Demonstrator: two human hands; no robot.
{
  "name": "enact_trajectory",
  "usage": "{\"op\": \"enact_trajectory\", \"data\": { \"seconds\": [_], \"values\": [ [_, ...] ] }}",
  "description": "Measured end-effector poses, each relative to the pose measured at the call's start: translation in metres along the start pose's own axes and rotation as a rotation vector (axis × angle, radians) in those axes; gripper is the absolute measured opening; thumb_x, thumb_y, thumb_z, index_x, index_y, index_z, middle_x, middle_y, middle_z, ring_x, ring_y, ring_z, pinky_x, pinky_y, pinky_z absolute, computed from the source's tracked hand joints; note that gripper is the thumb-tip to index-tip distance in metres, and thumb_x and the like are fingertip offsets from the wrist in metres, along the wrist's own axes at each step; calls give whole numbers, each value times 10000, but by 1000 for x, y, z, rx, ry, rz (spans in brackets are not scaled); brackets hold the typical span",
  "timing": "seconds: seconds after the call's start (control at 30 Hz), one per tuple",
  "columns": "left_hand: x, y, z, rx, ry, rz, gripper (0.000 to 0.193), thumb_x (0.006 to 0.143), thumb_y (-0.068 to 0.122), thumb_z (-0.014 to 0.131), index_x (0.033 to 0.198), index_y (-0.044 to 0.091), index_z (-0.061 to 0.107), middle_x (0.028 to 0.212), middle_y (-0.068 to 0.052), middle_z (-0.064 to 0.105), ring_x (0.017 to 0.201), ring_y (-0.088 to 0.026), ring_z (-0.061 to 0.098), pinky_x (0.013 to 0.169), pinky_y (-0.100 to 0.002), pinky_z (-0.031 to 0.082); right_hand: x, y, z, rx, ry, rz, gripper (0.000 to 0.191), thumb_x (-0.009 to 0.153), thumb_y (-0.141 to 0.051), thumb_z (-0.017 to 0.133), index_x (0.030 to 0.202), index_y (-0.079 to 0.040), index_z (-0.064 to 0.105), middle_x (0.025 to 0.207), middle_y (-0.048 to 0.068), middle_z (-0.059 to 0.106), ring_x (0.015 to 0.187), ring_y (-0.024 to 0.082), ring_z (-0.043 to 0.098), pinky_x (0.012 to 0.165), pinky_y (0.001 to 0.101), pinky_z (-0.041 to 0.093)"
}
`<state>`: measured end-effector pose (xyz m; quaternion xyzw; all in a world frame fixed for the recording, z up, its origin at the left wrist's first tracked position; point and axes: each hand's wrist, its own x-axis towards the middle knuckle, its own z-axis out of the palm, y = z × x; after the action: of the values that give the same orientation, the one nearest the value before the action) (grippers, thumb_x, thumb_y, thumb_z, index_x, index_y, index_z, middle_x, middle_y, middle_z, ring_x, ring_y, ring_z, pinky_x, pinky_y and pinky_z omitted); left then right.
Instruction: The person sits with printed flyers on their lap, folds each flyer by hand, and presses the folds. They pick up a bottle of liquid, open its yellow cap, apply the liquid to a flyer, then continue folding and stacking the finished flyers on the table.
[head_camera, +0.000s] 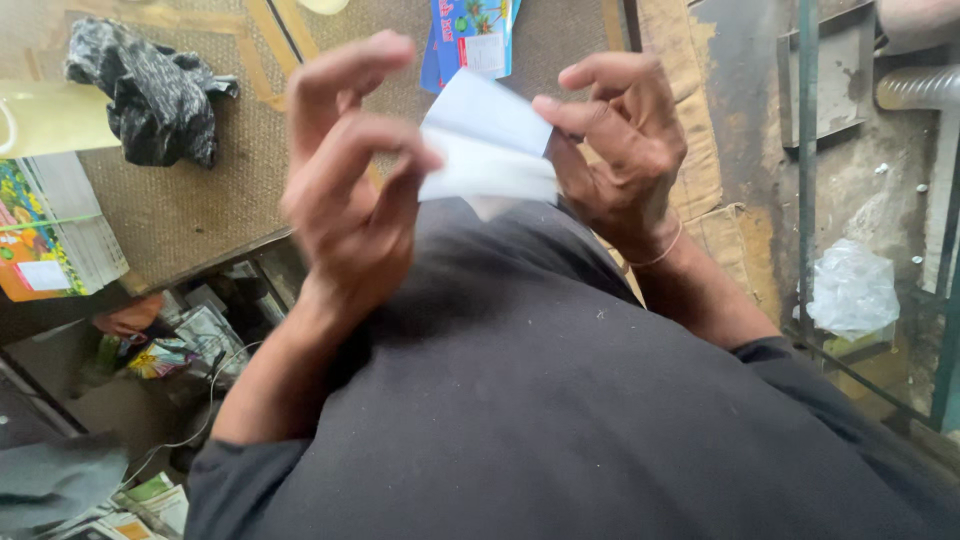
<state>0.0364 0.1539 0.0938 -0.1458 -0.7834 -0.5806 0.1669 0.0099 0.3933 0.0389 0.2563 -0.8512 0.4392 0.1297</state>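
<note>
Currently pinching folded white paper (487, 145) at both ends, left hand (345, 190) and right hand (615, 140); grip blurred, probably light; could slip or crease crooked

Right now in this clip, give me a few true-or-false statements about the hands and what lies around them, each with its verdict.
1. Both hands pinch the white paper. True.
2. The left hand holds a pair of scissors. False: it grips only the paper's left edge.
3. A dark crumpled cloth lies on the brown mat. True.
4. The right hand rests flat on the mat. False: it is raised, fingers on the paper.
5. A clear plastic bag lies at the right. True.
</note>
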Motion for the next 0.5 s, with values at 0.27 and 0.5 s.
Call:
{"op": "enact_trajectory", "data": {
  "seconds": [0.27,0.5],
  "values": [
    [-46,-26,-63,129,316,-224,114,1087,-14,752,1036,-27,650,980,-116,677,788,-238,634,722,-286,527,8,45,-23,286,216,284,51,1060,48,771,1110,42,779,1244,69,572,899,111,580,624,228,482],
    [-71,-124,-68,651,275,-168,94,1033,-26,785,1037,24,706,1015,-66,692,948,-161,668,814,-288,552,-5,50,-11,1106,400,674,91,1004,-62,811,967,-35,732,958,88,715,767,149,618,612,286,466]
  ]
}}
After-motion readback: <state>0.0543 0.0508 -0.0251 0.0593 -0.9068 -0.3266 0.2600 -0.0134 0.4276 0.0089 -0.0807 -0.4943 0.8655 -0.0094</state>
